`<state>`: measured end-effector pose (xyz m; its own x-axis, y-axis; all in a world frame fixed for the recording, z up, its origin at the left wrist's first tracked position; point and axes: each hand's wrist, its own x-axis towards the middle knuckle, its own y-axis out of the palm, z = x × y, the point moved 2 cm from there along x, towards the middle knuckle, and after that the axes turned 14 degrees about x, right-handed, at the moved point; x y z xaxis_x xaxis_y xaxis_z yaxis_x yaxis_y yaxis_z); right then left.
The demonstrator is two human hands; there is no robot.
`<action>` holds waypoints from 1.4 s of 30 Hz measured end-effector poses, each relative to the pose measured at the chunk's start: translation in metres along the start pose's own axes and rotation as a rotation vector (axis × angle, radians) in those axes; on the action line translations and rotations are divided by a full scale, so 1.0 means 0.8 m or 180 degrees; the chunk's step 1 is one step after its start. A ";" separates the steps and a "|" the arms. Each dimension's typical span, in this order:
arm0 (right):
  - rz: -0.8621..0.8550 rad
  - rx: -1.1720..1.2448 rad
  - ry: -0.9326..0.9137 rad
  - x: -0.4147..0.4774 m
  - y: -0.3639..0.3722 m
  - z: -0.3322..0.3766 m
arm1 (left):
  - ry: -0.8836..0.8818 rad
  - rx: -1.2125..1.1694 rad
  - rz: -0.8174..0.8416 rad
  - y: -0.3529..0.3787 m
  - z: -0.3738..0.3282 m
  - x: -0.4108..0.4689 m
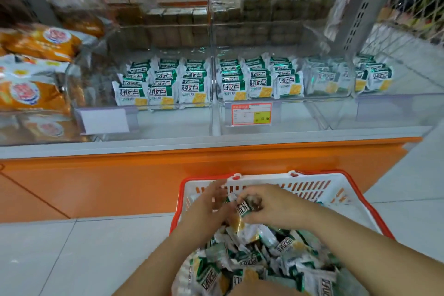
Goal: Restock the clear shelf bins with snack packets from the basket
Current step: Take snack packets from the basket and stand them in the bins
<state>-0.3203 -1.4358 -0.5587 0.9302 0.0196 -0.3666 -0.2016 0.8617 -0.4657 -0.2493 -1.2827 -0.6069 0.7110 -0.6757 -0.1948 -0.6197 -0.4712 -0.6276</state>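
At far left, orange bags lie stacked on the shelf. To their right, the clear bins hold green-and-white packets standing in rows, and a red-edged tag sits on the front of the middle one. Lower down, the basket carries a loose heap of the same snacks. Your left hand is over its far end, too blurred for me to tell whether it grips anything. Just beside it, your right hand pinches one packet above the heap with curled fingers
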 end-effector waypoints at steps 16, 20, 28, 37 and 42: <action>-0.2043 -0.0205 -0.1423 -0.051 -0.158 0.154 | 0.1371 0.0520 -0.2180 -0.146 -0.182 0.012; -0.2551 -0.0872 -0.1237 -0.017 -0.205 0.135 | 0.0998 0.1228 -0.2534 -0.158 -0.162 0.047; -0.2187 -0.1417 -0.0331 0.089 -0.254 0.084 | 0.0937 0.2049 -0.3117 -0.134 -0.133 0.089; -0.1779 -0.1877 -0.0111 0.147 -0.255 0.085 | 0.1306 0.2065 -0.3634 -0.126 -0.118 0.102; -0.2076 -0.2455 -0.0115 0.145 -0.254 0.090 | 0.1247 0.1997 -0.3683 -0.126 -0.117 0.102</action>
<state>-0.1495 -1.5717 -0.4487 0.9359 -0.3117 0.1641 0.2181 0.1469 -0.9648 -0.1601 -1.3436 -0.4889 0.5100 -0.2399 0.8260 0.5844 -0.6079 -0.5374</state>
